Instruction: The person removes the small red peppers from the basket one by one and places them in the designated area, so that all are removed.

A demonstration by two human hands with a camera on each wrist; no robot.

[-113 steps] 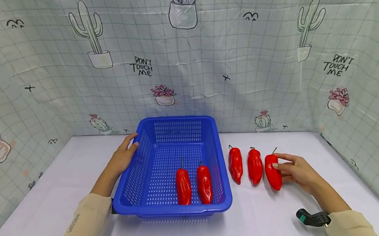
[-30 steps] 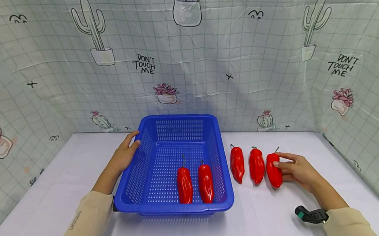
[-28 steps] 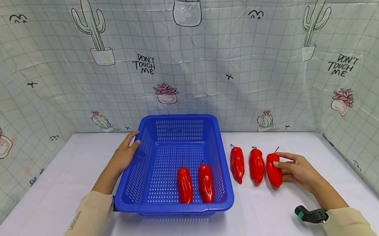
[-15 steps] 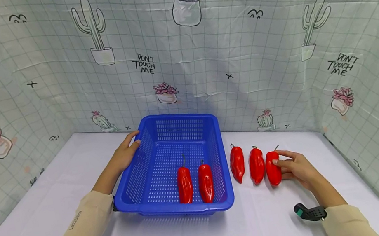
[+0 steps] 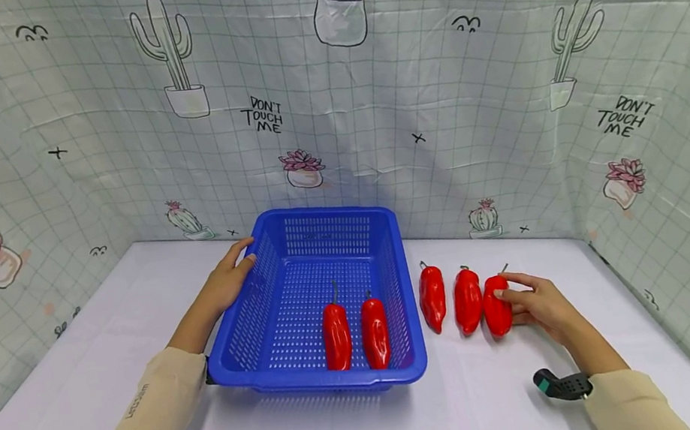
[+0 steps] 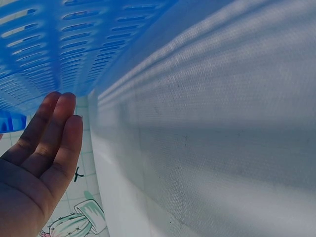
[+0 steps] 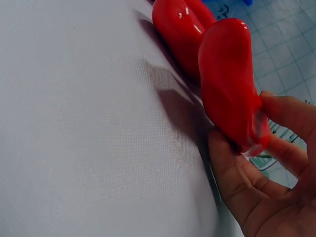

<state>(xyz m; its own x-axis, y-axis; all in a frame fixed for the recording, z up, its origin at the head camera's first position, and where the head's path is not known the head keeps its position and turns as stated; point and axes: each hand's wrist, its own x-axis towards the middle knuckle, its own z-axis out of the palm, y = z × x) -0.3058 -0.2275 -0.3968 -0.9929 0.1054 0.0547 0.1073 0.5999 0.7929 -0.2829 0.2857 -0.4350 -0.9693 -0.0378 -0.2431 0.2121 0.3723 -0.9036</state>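
My left hand (image 5: 225, 279) holds the left rim of a blue perforated plastic basket (image 5: 318, 381). In the left wrist view, several fingers (image 6: 63, 143) lie along the outside of its slotted wall (image 6: 74, 42). Thumb and fingers of my right hand (image 5: 541, 304) pinch a glossy red pepper (image 5: 497, 315) with a thin stem, the rightmost of a row of three. The right wrist view shows this pepper (image 7: 227, 79) gripped at its side, close against the neighbouring pepper (image 7: 180, 37). Two more peppers, one left (image 5: 337, 338) and one right (image 5: 375, 335), lie inside the basket.
Between the basket and my right hand lie the other two row peppers, one by the basket (image 5: 432, 299) and one in the middle (image 5: 467, 301). A white cloth (image 5: 473, 406) covers the table. Grid-patterned curtain (image 5: 435, 101) with cactus drawings encloses the back and sides.
My right hand has shifted the pinched pepper slightly left and away from me, narrowing its gap to the middle pepper. The left hand and basket have stayed put; the head view shifted slightly.
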